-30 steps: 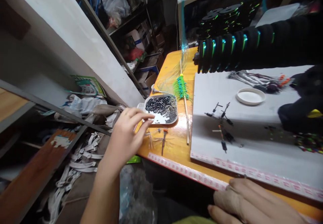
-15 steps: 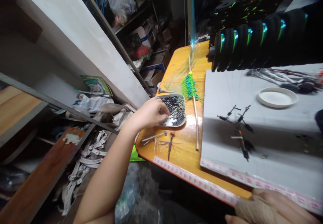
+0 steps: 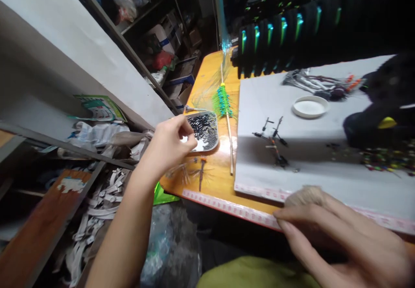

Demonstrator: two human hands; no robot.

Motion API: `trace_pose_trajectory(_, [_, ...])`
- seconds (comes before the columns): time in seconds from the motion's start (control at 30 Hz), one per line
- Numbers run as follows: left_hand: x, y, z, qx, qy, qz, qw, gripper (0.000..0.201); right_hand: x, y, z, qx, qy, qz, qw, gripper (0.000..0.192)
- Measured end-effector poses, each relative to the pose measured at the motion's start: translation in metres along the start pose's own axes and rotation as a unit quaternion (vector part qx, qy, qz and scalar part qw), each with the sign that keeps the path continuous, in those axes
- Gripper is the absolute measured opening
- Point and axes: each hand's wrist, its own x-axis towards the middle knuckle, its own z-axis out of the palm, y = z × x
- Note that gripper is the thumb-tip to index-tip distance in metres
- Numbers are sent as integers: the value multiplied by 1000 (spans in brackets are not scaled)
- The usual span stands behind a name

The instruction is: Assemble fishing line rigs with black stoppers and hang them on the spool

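Fingertips of the left hand [image 3: 168,143] are pressed together in a small pinch at the near-left edge of the shallow tray [image 3: 212,143] of small black pieces [image 3: 204,130]; most likely one piece is between them, but it is too small for me to be sure. The tray stands at the left corner of the orange surface [image 3: 220,180], close to this hand, so that the arm can reach it from the side without crossing the work. Just below the grip lie some thin wire bits with an orange tip [image 3: 201,171]. To the right of the grip a thin stick with green beads [image 3: 223,102] lies along the edge of the white sheet [image 3: 311,167], and farther right on that sheet are little black assembled parts [image 3: 275,143] and a round white lid [image 3: 310,106]. The right hand [image 3: 337,236] rests at the near edge of the surface, over the measuring strip [image 3: 227,206], fingers stretched flat and holding nothing; I think it only steadies the body. Behind everything hangs a row of black spools with green marks [image 3: 282,41], well apart from both hands.
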Motion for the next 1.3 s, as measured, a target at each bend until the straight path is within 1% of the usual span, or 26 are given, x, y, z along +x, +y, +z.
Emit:
trace_pose_trajectory(0.03, [-15,11,0,-58,37,5,998,15,1,-3,-2,15,-2,12,1000,14])
trace_pose_trajectory(0.07, [-31,23,2,-139,58,12,989,17,2,-5,-4,29,-3,20,999,15])
trace_pose_trajectory(0.1, [-48,35,7,-226,70,12,971,18,2,-8,-5,40,-5,27,999,15])
trace_pose_trajectory(0.13, [-64,47,15,-304,71,1,950,20,3,-11,-5,48,-8,33,998,15])
trace_pose_trajectory(0.17, [-80,58,25,-367,58,-18,928,23,4,-13,-6,53,-11,34,998,15])
trace_pose_trajectory(0.2, [-93,68,37,-427,42,-37,902,21,5,-15,-6,58,-11,32,998,14])
trace_pose_trajectory(0.23, [-104,76,49,-487,29,-60,871,15,6,-17,-6,62,-10,28,998,14])
trace_pose_trajectory(0.27, [-112,82,61,-554,32,-94,826,10,7,-19,-6,64,-7,19,998,14])
trace_pose_trajectory(0.33, [-123,92,82,-671,43,-153,724,5,9,-23,-6,53,3,-1,999,16])
trace_pose_trajectory(0.37, [-125,95,89,-710,53,-179,679,5,9,-24,-6,40,7,-12,999,17])
trace_pose_trajectory(0.4, [-127,99,94,-740,60,-196,641,8,10,-25,-7,24,9,-23,999,19])
trace_pose_trajectory(0.43, [-128,102,97,-760,66,-209,611,10,10,-27,-7,6,11,-33,999,20])
trace_pose_trajectory(0.47, [-129,104,98,-774,71,-217,590,12,10,-28,-8,-10,15,-40,999,20])
trace_pose_trajectory(0.5, [-129,106,98,-784,74,-222,575,14,9,-30,-8,-23,18,-46,999,20])
trace_pose_trajectory(0.57, [-132,110,96,-792,77,-234,558,16,9,-34,-8,-35,26,-50,998,20])
trace_pose_trajectory(0.77, [-134,112,93,-805,66,-261,529,19,6,-39,-8,-20,23,-56,998,21])
trace_pose_trajectory(1.0, [-136,114,92,-821,59,-261,504,20,0,-40,-8,-13,10,-53,998,23])
trace_pose_trajectory(1.13, [-137,115,92,-827,52,-256,498,20,-2,-41,-10,-18,4,-43,999,23])
trace_pose_trajectory(1.3, [-135,117,90,-822,53,-261,503,20,2,-42,-10,-15,18,-53,998,20])
